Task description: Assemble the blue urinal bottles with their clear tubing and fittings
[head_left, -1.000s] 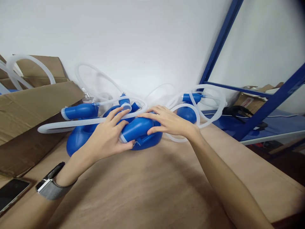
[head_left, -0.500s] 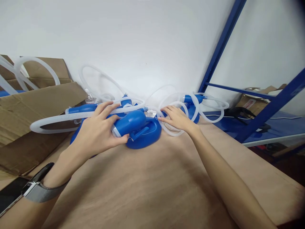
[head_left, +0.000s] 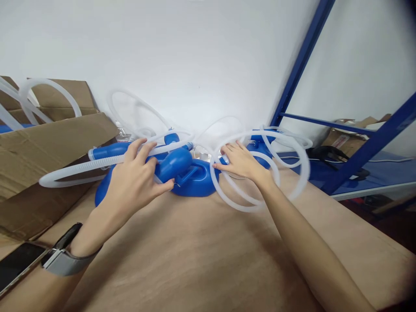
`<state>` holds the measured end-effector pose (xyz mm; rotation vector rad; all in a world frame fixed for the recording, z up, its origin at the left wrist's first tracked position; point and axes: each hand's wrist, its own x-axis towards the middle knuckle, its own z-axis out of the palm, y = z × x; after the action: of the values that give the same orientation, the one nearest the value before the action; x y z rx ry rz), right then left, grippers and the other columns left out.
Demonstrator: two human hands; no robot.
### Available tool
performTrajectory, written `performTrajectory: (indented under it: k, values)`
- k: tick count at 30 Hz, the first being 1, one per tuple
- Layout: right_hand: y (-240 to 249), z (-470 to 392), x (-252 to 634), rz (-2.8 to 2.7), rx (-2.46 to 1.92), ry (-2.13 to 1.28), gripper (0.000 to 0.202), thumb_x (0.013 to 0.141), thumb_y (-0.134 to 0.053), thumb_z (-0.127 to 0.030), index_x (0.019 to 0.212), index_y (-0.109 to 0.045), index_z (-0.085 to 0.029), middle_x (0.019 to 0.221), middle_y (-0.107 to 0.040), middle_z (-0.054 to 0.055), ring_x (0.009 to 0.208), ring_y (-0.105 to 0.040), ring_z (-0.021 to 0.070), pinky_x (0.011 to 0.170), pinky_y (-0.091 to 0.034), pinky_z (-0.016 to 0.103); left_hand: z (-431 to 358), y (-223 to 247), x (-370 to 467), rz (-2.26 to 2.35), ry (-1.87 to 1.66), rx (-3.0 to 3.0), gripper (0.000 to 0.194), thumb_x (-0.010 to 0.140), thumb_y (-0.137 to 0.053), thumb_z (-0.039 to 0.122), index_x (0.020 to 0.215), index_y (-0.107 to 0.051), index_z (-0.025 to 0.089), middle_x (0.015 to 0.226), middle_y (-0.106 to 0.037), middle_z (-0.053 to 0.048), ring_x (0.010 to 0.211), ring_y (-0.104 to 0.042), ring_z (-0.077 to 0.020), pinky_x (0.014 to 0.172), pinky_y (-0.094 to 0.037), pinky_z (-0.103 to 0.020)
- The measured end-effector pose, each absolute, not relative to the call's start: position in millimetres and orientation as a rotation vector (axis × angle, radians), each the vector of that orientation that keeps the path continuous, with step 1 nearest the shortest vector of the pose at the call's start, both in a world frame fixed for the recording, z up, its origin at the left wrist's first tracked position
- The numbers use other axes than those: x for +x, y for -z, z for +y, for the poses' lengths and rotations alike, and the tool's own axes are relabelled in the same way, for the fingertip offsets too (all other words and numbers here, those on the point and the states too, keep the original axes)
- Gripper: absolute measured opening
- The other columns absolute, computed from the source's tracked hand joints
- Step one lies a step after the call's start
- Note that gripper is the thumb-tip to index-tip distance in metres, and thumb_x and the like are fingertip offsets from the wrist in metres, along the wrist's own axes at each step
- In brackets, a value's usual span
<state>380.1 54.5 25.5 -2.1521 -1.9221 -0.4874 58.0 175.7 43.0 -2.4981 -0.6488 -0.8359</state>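
A blue plastic bottle-like container (head_left: pixel 198 184) with a handle lies on the brown table. My left hand (head_left: pixel 136 173) is wrapped round its blue neck (head_left: pixel 175 164), thumb below and fingers above. To the right, my right hand (head_left: pixel 238 160) has its fingers closed on a small blue end piece (head_left: pixel 224 160) beside a coiled translucent hose (head_left: pixel 300 162). The coil loops around and under that hand. Another ribbed hose (head_left: pixel 81 165) runs above the left hand. More blue containers stand behind, one at the right (head_left: pixel 260 151), partly hidden by the hoses.
On the left is an open cardboard box (head_left: pixel 58 134) with hoses sticking out. A phone (head_left: pixel 19 264) lies at the lower left table (head_left: pixel 195 260). A blue metal rack (head_left: pixel 373 147) stands at the right, and a white wall rises behind.
The coiled hose at my right hand has spread wider, toward the right and the front. The blue container and my left hand have shifted slightly left.
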Motion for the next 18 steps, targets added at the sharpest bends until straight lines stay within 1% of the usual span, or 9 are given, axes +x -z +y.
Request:
performTrajectory:
  k: [2,3,4,6,9,11,13,15,18]
  values:
    - [-31,53,373,-1.905,-2.216,0.315,0.052,0.101,-0.059,-0.063,0.122,-0.069,-0.016,0.106,-0.078,0.013,0.1,-0.07,0.0332,0.103,-0.046,0.048,176,-41,59,-0.626,0.8,-2.474,0.041,0.088,-0.078,0.052,0.084,-0.075,0.012,0.151,-0.06,-0.028,0.15,-0.046,-0.0545,0.091,-0.067,-0.059]
    - [-34,51,369,-1.906,-2.231,0.261,0.049,0.1,-0.06,-0.06,0.123,-0.07,-0.017,0.106,-0.078,0.012,0.094,-0.07,0.0316,0.092,-0.048,0.043,176,-39,60,-0.602,0.793,-2.457,0.041,0.088,-0.079,0.051,0.081,-0.076,0.011,0.151,-0.06,-0.029,0.15,-0.046,-0.0554,0.096,-0.065,-0.062]
    - [-36,50,366,-1.92,-2.227,0.227,0.046,0.1,-0.06,-0.059,0.123,-0.071,-0.02,0.109,-0.079,0.011,0.092,-0.071,0.0304,0.082,-0.046,0.039,175,-37,62,-0.571,0.794,-2.439,0.041,0.087,-0.08,0.05,0.079,-0.076,0.01,0.151,-0.06,-0.03,0.15,-0.046,-0.0565,0.102,-0.061,-0.066]
    - [-40,48,360,-1.983,-2.182,0.192,0.041,0.098,-0.062,-0.056,0.12,-0.074,-0.024,0.115,-0.079,0.008,0.092,-0.071,0.0284,0.072,-0.039,0.034,173,-33,64,-0.505,0.81,-2.409,0.04,0.086,-0.083,0.048,0.075,-0.076,0.01,0.151,-0.059,-0.031,0.15,-0.044,-0.0593,0.115,-0.049,-0.076]
    - [-43,44,352,-2.061,-2.12,0.164,0.036,0.094,-0.067,-0.054,0.111,-0.076,-0.024,0.106,-0.08,0.006,0.087,-0.069,0.0252,0.068,-0.035,0.032,167,-27,68,-0.453,0.831,-2.396,0.033,0.083,-0.087,0.042,0.076,-0.078,0.011,0.156,-0.057,-0.028,0.153,-0.038,-0.0621,0.122,-0.034,-0.084]
    - [-45,41,347,-2.093,-2.094,0.157,0.033,0.092,-0.069,-0.053,0.102,-0.076,-0.022,0.097,-0.079,0.004,0.081,-0.066,0.0224,0.067,-0.034,0.032,163,-24,70,-0.444,0.847,-2.417,0.024,0.082,-0.088,0.034,0.08,-0.08,0.012,0.159,-0.056,-0.026,0.155,-0.035,-0.0625,0.124,-0.029,-0.086]
    - [-48,37,342,-2.112,-2.08,0.151,0.032,0.09,-0.07,-0.053,0.097,-0.075,-0.022,0.091,-0.078,0.003,0.077,-0.064,0.0206,0.066,-0.033,0.032,162,-22,71,-0.443,0.889,-2.446,0.02,0.081,-0.087,0.03,0.086,-0.081,0.012,0.159,-0.055,-0.025,0.156,-0.034,-0.0625,0.126,-0.026,-0.085]
    - [-51,35,337,-2.124,-2.082,0.163,0.033,0.09,-0.07,-0.054,0.091,-0.073,-0.021,0.087,-0.077,0.002,0.074,-0.062,0.0198,0.064,-0.032,0.032,163,-20,71,-0.439,0.941,-2.443,0.021,0.084,-0.086,0.031,0.092,-0.081,0.012,0.158,-0.057,-0.024,0.156,-0.036,-0.0607,0.127,-0.026,-0.083]
    - [-55,32,328,-2.156,-2.099,0.185,0.033,0.088,-0.071,-0.054,0.084,-0.071,-0.021,0.08,-0.073,0.002,0.072,-0.06,0.0196,0.064,-0.03,0.032,166,-18,72,-0.405,0.978,-2.369,0.027,0.091,-0.081,0.037,0.097,-0.079,0.01,0.155,-0.059,-0.026,0.153,-0.042,-0.0585,0.126,-0.033,-0.08]
